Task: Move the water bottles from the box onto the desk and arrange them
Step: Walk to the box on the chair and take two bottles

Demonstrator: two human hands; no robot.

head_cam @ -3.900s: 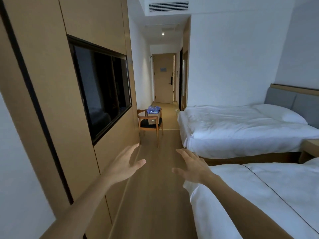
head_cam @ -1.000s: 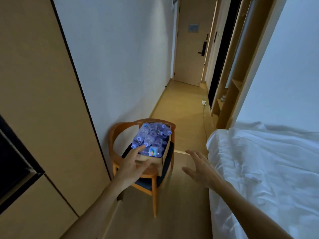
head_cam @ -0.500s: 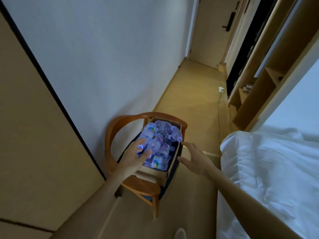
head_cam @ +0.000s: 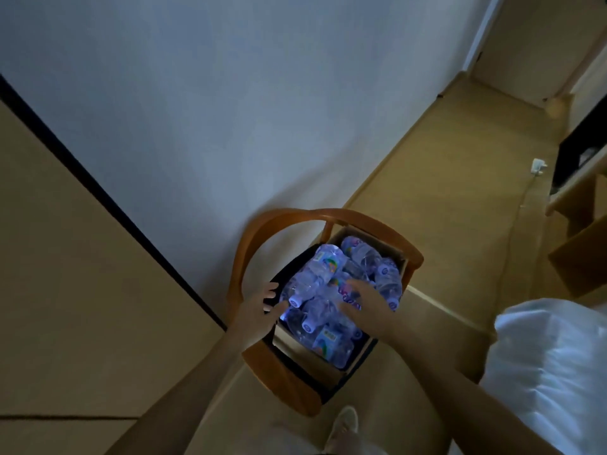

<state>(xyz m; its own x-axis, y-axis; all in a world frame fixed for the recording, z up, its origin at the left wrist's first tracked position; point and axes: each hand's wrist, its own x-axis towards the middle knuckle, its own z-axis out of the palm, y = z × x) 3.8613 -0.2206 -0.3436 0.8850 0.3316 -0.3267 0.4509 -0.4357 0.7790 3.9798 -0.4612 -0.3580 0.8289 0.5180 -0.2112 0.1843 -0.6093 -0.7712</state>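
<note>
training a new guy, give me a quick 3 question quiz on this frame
1. True or false: the box of bottles sits on the floor.
2. What is the right hand over? A) the bed B) the bottles C) the chair's backrest
3. Fill in: the left hand is at the box's ____ edge.

Key: 1 false, it sits on the chair. 2 B. 3 left.
</note>
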